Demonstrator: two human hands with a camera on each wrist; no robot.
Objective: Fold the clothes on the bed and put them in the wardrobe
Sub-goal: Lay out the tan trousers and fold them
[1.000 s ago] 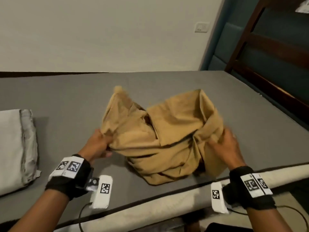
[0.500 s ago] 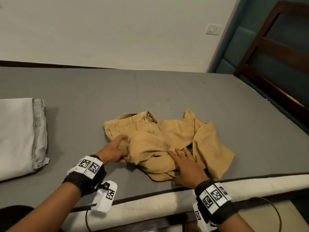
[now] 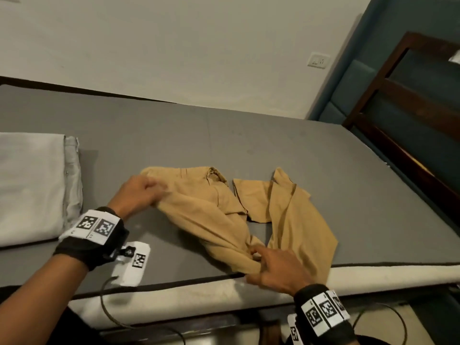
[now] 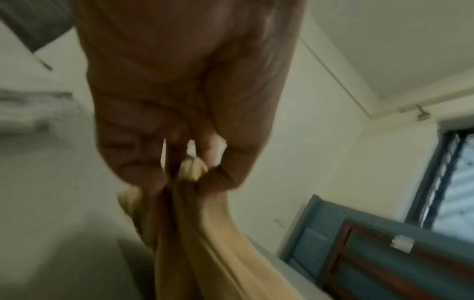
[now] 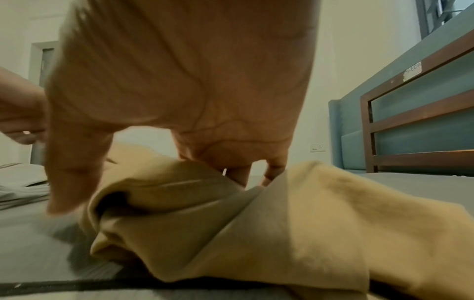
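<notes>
The tan cotton trousers (image 3: pixel 239 215) lie crumpled and twisted on the grey mattress of the bed (image 3: pixel 249 135), between the two hands and close to its near edge. The left hand (image 3: pixel 139 195) has its fingers curled tight around a bunch of cloth at the waistband end, a grip the left wrist view shows plainly, with the fabric gathered between thumb and fingers (image 4: pixel 220 178). The right hand (image 3: pixel 271 267) sits nearer the mattress edge, fingers bent down onto a rolled fold of a trouser leg (image 5: pixel 166 192); thumb and fingers appear to pinch it, though the blur leaves the hold less certain. One leg stretches between the two hands, and the other trails away beyond the right hand, doubled over itself.

The step in hand looks like the straightening that comes before any fold: the garment is still a tangle, nowhere near flat. Outside the left hand rests a pale grey folded garment (image 3: pixel 32 188), seemingly finished and waiting. No wardrobe shows in any view.

The next move probably calls for drawing the hands apart to pull the waistband and leg taut, then untwisting the far leg so both legs lie one upon the other. Only then can the trousers be halved neatly.
</notes>
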